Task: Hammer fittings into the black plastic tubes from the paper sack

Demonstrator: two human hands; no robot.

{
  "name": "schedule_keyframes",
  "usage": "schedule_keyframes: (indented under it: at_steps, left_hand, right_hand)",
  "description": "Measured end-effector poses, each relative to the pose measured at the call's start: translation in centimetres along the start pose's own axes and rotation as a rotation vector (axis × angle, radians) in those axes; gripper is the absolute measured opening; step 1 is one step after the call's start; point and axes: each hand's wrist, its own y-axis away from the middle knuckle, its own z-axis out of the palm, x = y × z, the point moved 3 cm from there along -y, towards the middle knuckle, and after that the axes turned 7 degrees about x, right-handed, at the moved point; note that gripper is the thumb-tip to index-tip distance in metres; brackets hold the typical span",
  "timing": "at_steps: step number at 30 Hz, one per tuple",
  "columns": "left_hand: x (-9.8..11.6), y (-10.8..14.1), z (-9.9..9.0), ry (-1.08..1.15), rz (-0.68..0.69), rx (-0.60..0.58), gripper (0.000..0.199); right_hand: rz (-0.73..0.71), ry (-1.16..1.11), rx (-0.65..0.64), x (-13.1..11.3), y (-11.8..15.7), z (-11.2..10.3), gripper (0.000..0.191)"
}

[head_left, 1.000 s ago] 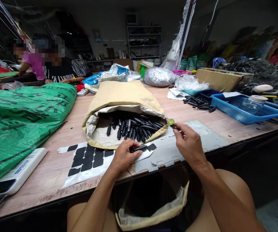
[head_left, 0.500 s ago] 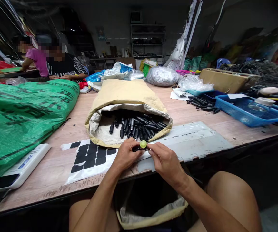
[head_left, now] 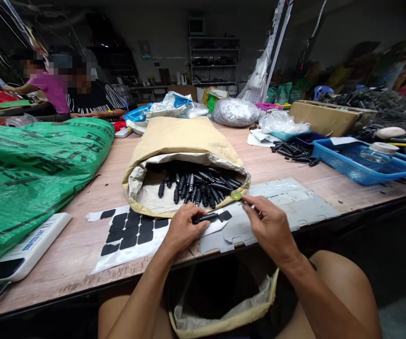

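Taking the mouth of the tan sack (head_left: 189, 134) as the dial's centre, the person's left hand (head_left: 185, 227) is at 6 o'clock, its thumb and fingers closed around a slim black tubular part (head_left: 209, 217) that lies roughly crosswise near the table edge. The right hand (head_left: 270, 223), at 4 o'clock, has its fingers pinched narrow on a small tool (head_left: 236, 195) with a round yellow-green end, which hangs apart from the tubular part, over the sack's near rim.

Inside the sack lies a loose heap of black tubular pieces (head_left: 192, 186). A sheet of black stickers (head_left: 128, 235) lies at 7 o'clock, and a grey board (head_left: 280, 202) at 4 o'clock, below and beyond the right hand. A white device (head_left: 36, 245) sits at 8 o'clock, partly under a green woven bag (head_left: 40, 155) at 9 o'clock. A blue basket (head_left: 361, 174) stands at 3 o'clock, a cardboard box (head_left: 316, 117) at 2. Another open sack (head_left: 224, 322) is below the table edge, between the person's knees.
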Motion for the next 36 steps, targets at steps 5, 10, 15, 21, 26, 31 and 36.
schedule_keyframes:
  at_steps: [5, 10, 15, 21, 26, 31, 36]
  left_hand:
    - [0.3, 0.1, -0.1, -0.026, 0.007, -0.007, 0.012]
    - [0.2, 0.0, 0.1, -0.06, 0.02, -0.019, 0.014]
    - [1.0, 0.4, -0.2, -0.086, 0.061, -0.029, 0.015]
    - [6.2, 6.8, 1.3, 0.036, 0.108, -0.352, 0.02]
    - [4.7, 12.0, 7.0, -0.227, -0.045, -0.623, 0.025]
    - [0.3, 13.5, 12.1, -0.382, -0.335, -0.791, 0.038]
    - [4.2, 11.7, 8.4, -0.306, -0.173, -0.857, 0.056]
  right_hand:
    - [0.156, 0.435, 0.081, 6.2, -2.7, -2.2, 0.027]
    - [0.208, 0.646, -0.009, 9.5, -3.0, -1.4, 0.028]
    - [0.109, 0.702, -0.014, 9.2, -2.4, -1.0, 0.029]
    - [0.071, 0.74, -0.009, 9.1, -2.3, -1.0, 0.028]
    - [0.061, 0.75, -0.009, 9.2, -2.2, -0.8, 0.028]
    - [0.059, 0.736, -0.007, 9.1, -2.2, -0.9, 0.028]
    - [0.043, 0.736, -0.011, 9.0, -2.2, -0.9, 0.028]
